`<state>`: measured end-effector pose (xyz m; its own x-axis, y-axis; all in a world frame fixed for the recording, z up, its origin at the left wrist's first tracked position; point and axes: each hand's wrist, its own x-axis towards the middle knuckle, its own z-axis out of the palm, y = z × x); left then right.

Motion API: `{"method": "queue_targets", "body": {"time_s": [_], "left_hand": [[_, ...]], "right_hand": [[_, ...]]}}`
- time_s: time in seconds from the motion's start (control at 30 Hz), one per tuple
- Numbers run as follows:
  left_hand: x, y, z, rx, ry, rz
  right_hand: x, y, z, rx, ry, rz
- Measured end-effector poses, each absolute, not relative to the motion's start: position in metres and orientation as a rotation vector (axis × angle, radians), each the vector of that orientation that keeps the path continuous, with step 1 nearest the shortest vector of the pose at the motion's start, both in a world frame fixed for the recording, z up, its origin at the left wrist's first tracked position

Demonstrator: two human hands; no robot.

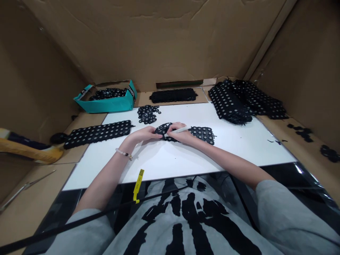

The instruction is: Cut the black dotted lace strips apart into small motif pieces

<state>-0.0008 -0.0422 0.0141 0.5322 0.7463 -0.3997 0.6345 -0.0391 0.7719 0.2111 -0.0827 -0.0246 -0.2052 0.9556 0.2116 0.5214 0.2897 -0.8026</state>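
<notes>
In the middle of the white board lies a black sheet of round rubber-like pieces, its left end lifted and bent. My left hand pinches that left end between thumb and fingers. A slim white pen-like tool is gripped in my right hand, its tip down at the sheet close to my left thumb. Just beyond my hands sits a loose pile of black round pieces. The fingers partly hide the spot where the tool meets the sheet.
A dotted black strip lies left, a teal box of round pieces behind it. Another black strip rests at the back. Stacked dotted sheets stand back right. Scissors and a yellow tube are far left. Cardboard walls surround the board.
</notes>
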Motion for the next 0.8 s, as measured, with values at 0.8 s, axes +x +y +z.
{"method": "queue_targets", "body": {"time_s": [0.8], "left_hand": [[0.021,-0.051,-0.001,1.603,1.207,0.502]], "right_hand": [[0.233,-0.065,-0.014,-1.196,-1.621,1.101]]}}
